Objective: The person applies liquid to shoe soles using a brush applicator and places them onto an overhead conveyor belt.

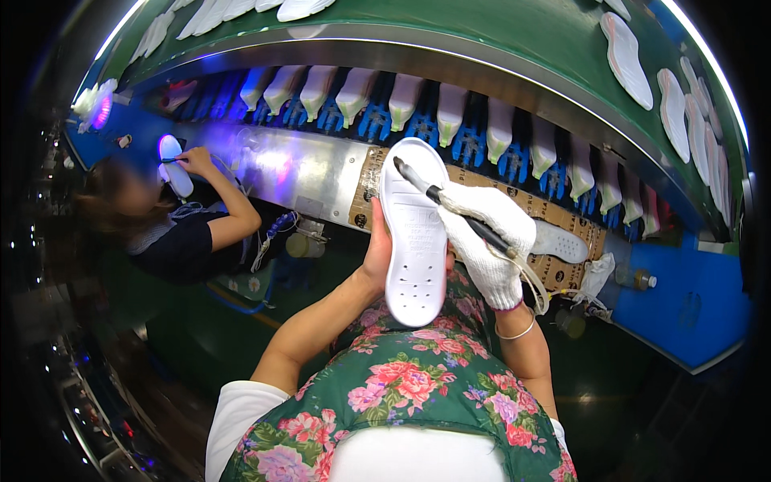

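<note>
Upright in front of me is a white shoe sole (415, 265), its inner face with small holes and raised markings turned up. My bare left hand (377, 251) grips it from the left side and underneath; some of its fingers are hidden behind the sole. In a white knitted glove, my right hand (491, 241) is closed round a brush (416, 178) with a dark handle and a pale tube running down past my wrist. The brush's dark tip lies over the upper part of the sole, seemingly touching it.
A grey insole (560, 243) lies on a cardboard-covered ledge (363, 197). Behind it, shoe uppers (404, 100) hang along a row of blue holders (374, 120). White soles (626, 60) rest on the green belt (514, 40). At left, a co-worker (185, 233) holds another sole (170, 157). A bottle (634, 278) stands right.
</note>
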{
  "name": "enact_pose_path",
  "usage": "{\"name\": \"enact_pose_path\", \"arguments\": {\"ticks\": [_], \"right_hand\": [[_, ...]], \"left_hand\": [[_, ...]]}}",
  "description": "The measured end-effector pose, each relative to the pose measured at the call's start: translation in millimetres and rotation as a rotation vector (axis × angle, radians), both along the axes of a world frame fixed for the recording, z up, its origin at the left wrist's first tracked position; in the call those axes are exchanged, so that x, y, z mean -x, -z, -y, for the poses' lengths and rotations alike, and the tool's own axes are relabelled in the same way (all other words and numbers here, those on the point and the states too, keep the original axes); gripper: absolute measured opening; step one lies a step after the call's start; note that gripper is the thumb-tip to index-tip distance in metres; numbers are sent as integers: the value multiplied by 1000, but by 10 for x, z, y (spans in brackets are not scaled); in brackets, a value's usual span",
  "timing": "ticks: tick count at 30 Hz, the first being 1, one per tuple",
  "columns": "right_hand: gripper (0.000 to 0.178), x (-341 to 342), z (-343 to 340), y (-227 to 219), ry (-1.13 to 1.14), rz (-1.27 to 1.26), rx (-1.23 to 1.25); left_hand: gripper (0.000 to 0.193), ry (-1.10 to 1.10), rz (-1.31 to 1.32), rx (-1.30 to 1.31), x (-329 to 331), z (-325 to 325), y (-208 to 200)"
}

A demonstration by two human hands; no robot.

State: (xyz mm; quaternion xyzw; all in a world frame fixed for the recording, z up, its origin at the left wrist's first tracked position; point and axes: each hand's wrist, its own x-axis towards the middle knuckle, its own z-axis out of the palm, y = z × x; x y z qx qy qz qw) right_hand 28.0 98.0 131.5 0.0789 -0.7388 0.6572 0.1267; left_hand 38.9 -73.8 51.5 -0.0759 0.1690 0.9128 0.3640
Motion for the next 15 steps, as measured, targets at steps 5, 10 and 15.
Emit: {"name": "enact_pose_path", "arguments": {"ticks": [5, 10, 15], "right_hand": [[27, 154, -45, 71, 148, -396, -406], [28, 23, 20, 195, 25, -448, -561], [22, 10, -44, 173, 14, -225, -108]], "left_hand": [[102, -105, -169, 131, 19, -251, -23], [99, -41, -246, 432, 20, -300, 38], [101, -119, -188, 6, 75, -173, 105]]}}
